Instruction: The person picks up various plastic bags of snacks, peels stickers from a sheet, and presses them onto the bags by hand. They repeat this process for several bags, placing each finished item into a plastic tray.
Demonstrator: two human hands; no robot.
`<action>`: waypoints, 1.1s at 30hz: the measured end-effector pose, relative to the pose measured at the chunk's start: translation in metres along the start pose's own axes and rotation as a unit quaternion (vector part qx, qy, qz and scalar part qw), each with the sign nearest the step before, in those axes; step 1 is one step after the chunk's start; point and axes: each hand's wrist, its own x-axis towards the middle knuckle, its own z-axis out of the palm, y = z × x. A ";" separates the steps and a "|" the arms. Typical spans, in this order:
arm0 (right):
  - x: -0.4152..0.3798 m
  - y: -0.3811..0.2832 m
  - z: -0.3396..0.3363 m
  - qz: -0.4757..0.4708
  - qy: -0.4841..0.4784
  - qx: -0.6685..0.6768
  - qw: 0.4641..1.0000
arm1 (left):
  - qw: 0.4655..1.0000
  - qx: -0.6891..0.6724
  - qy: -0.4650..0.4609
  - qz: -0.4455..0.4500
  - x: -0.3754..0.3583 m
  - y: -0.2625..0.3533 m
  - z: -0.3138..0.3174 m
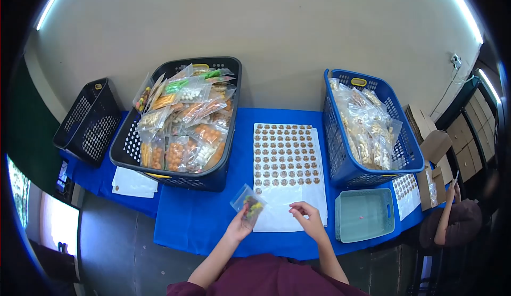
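Note:
My left hand is closed on a small clear plastic bag with red, yellow and dark pieces inside, tilted over the left edge of the sticker sheet. To its right, my right hand is above the bare lower part of the sheet, thumb and forefinger curled close together. Anything between those fingertips is too small to make out. The white sheet carries rows of round brown stickers on its upper part, and one sticker sits alone at the left below the full rows.
A black basket piled with filled bags stands left; another black basket is farther left. At right are a blue basket of bags, a green tray, a second sticker sheet and cardboard boxes. Another person works at far right.

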 end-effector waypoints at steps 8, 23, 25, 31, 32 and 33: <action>0.040 0.052 0.030 0.056 -0.095 0.095 0.989 | 0.995 -0.077 0.057 0.013 -0.004 0.022 -0.028; 0.105 0.185 0.136 0.071 -0.038 -0.316 0.945 | 0.982 -0.083 0.061 0.160 -0.033 0.042 -0.060; 0.108 0.185 0.132 0.079 -0.047 -0.314 0.945 | 0.981 -0.093 0.036 0.168 -0.030 0.049 -0.070; 0.111 0.185 0.130 0.086 -0.052 -0.302 0.948 | 0.984 -0.114 0.018 0.132 -0.027 0.057 -0.058; 0.110 0.191 0.130 0.074 -0.031 -0.289 0.954 | 0.986 -0.109 0.010 0.127 -0.027 0.057 -0.055; 0.108 0.189 0.129 0.063 -0.010 -0.276 0.959 | 0.987 -0.110 0.011 0.117 -0.027 0.056 -0.050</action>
